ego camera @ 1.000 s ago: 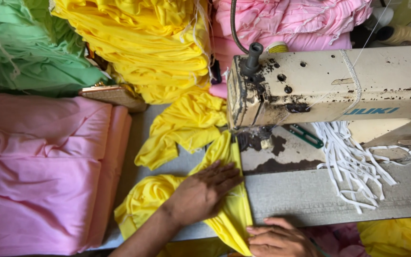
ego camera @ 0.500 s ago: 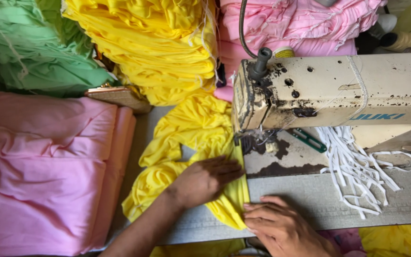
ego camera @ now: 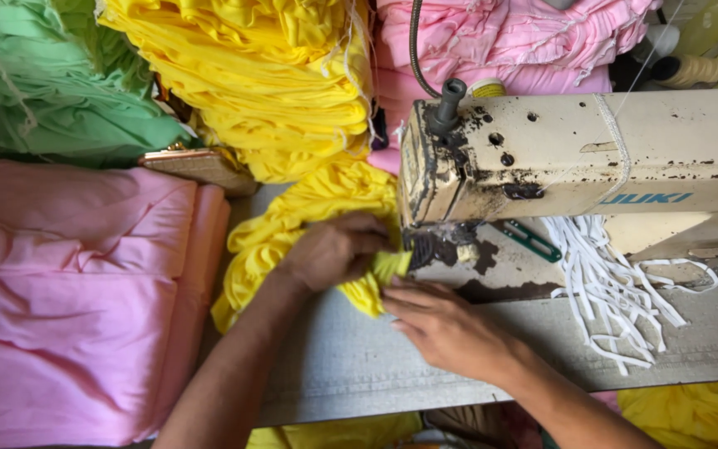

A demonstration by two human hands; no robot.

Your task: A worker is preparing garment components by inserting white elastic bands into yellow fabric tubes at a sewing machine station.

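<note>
A worn cream sewing machine point(ego camera: 575, 158) stands across the right of the grey table point(ego camera: 351, 366). A yellow fabric piece point(ego camera: 292, 224) trails from the yellow pile down to the needle area. My left hand point(ego camera: 334, 249) pinches the yellow fabric just left of the machine's head. My right hand point(ego camera: 446, 328) lies flat on the table, its fingertips pressing the folded yellow edge point(ego camera: 388, 268) beside the presser foot. The needle itself is hidden by the machine head.
Stacks of cloth surround the table: pink point(ego camera: 68, 299) at the left, green point(ego camera: 51, 83) at the top left, yellow point(ego camera: 251, 75) at the top middle, pink point(ego camera: 508, 41) behind the machine. White elastic strips point(ego camera: 608, 283) and green snips point(ego camera: 529, 239) lie under the machine arm.
Both hands moved up and toward the machine head. The yellow fabric was gathered and its edge brought under the head; my right hand came up from the table's front edge.
</note>
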